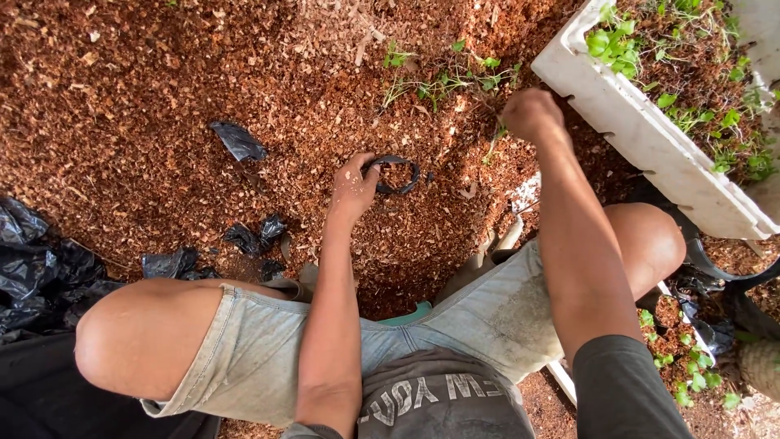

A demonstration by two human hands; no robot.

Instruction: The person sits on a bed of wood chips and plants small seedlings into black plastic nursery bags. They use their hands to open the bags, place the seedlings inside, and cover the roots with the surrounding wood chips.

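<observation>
A seated person's left hand (pixel 353 189) is holding a small black bag (pixel 392 173) open, seemingly soil-filled; the right hand (pixel 532 114), at two o'clock, is closing around seedlings (pixel 443 80). Empty bags (pixel 32 268) are waiting at nine.

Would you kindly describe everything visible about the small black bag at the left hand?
The black bag is a small, thin plastic pouch, glossy and crumpled. It sits upright, sunk in the reddish-brown mulch, its mouth open in a rough ring, with the same mulch showing inside. The left hand pinches its near rim. Nothing else touches it.
</observation>
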